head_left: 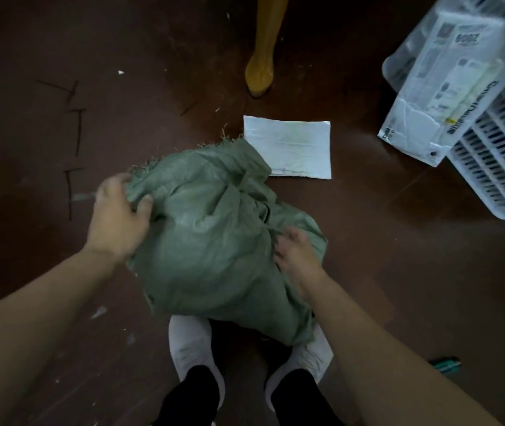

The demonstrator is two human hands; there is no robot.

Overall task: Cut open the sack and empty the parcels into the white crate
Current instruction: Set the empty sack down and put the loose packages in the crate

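A green woven sack point(214, 235) lies crumpled on the dark floor in front of my feet, its frayed edge turned up at the far left. My left hand point(119, 216) pinches the sack's fabric at that upper left edge. My right hand point(295, 252) rests on the sack's right side, fingers curled into its folds. A flat white parcel point(291, 147) lies on the floor just beyond the sack. At the right edge stands the white slotted crate point(497, 167), with large clear-wrapped parcels point(448, 75) leaning on and over it.
A yellow wooden furniture leg point(262, 56) stands at the top centre. A green cutter-like tool point(446, 364) lies on the floor at the lower right. My white shoes point(189, 342) are under the sack's near end. Dark scratches and small scraps mark the floor at left.
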